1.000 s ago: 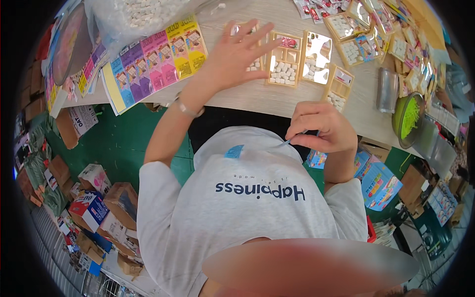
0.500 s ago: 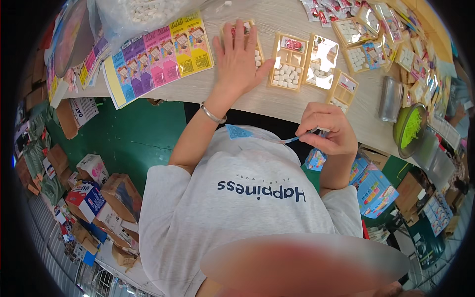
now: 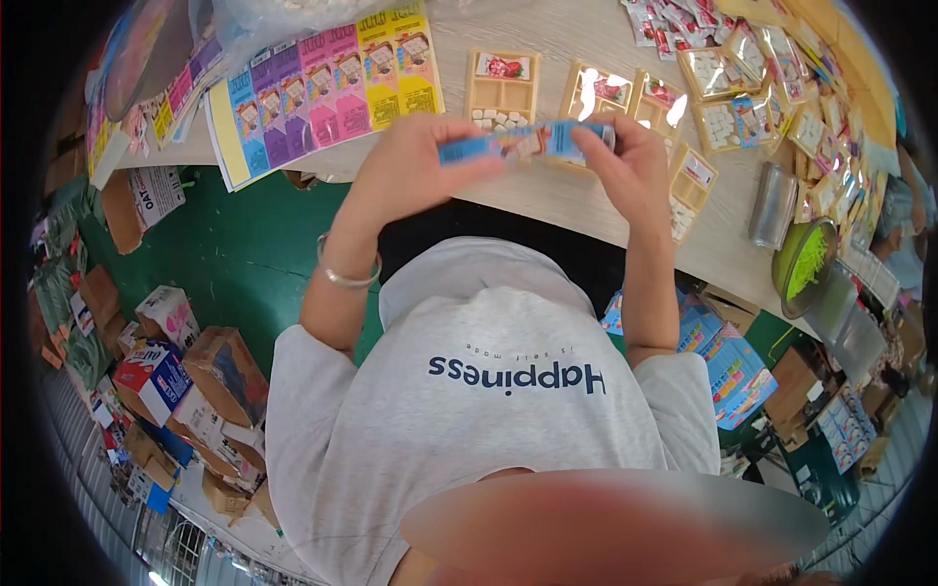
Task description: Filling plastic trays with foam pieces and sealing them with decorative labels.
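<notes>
Blue strip (image 3: 532, 143) in grasp, holding its ends with left hand (image 3: 403, 171) (slightly blurred) and right hand (image 3: 635, 171), near a tan tray (image 3: 518, 95) with white pieces (image 3: 499, 119).

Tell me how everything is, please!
Left hand: gripping a long blue printed strip
Right hand: gripping the strip's other end
Strip: held between both hands
Leftmost beige rectangular tray: partly filled with white pieces
Silver metal bangle: worn on left wrist
Multicoloured printed label sheet: lying flat
Round dark-rimmed bowl: holding green shreds

L head cam: wide fisheye, downward view, near hands (image 3: 635, 176) & tbl. (image 3: 576, 34)
</notes>
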`<state>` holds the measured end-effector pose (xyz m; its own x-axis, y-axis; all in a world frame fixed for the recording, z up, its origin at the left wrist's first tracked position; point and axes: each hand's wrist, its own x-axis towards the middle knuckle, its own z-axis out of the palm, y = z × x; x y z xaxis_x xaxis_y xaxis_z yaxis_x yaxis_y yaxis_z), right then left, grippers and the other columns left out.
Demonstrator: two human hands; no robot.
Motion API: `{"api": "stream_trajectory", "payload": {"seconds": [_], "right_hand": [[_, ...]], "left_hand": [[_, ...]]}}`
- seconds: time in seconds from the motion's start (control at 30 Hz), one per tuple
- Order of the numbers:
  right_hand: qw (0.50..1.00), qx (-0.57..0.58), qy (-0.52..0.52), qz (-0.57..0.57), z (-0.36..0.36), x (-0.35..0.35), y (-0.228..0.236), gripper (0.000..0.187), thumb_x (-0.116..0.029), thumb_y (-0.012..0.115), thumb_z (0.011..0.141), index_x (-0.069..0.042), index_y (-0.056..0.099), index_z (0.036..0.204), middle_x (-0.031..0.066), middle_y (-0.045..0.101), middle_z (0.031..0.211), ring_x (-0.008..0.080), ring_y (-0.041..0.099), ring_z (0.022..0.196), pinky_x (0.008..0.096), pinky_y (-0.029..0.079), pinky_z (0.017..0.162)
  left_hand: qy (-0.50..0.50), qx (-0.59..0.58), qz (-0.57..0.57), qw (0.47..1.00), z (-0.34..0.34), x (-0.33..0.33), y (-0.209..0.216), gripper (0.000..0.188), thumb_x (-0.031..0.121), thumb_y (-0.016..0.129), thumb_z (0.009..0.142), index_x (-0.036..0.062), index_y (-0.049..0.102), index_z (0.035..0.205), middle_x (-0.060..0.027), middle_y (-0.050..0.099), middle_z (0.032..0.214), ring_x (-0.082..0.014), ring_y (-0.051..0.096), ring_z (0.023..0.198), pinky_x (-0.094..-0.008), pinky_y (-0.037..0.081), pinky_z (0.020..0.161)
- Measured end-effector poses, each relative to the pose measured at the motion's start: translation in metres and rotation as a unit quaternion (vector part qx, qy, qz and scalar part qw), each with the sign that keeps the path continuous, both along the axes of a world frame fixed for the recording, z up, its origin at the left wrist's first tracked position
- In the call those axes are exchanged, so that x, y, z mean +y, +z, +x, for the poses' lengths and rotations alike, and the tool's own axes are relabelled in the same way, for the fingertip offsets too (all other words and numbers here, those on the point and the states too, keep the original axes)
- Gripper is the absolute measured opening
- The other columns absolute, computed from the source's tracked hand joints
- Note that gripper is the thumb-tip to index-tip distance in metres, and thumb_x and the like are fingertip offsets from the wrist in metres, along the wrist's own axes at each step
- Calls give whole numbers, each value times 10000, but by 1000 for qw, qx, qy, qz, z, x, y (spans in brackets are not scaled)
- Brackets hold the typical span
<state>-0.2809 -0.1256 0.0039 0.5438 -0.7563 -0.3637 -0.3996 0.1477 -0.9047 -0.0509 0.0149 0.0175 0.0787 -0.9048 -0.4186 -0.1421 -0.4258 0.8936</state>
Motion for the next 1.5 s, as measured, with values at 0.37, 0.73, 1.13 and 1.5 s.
{"api": "stream_trajectory", "payload": {"seconds": [0.37,0.73,1.13,1.5], "right_hand": [[937,160,-25,-309,45,-4,-43,318,-310,821,845,-8,780,934,81,672,615,145,622,531,297,479,545],[860,291,113,-405,62,18,-27,256,-318,797,840,-66,753,855,130,710,726,328,695,672,405,534,605],[929,188,167,-271,35,93,-28,243,-242,842,809,-46,708,856,137,711,790,332,679,682,416,532,624],[963,-136,127,196,3,69,-52,313,-174,774,935,11,691,1174,62,743,1070,124,695,923,287,575,830]], "left_hand": [[162,-317,11,934,2,-39,-46,436,465,797,808,37,778,892,-123,700,692,-303,690,658,-414,529,629],[114,-435,62,891,-15,-10,-43,395,466,768,838,72,753,833,-137,710,717,-342,701,686,-450,549,636],[382,134,128,906,-50,121,-101,248,204,862,831,7,774,955,-80,767,876,-143,723,781,-303,583,724],[346,503,5,792,-51,122,-71,127,-2,735,895,15,757,1018,-106,765,1033,-184,739,940,-355,606,884]]}}
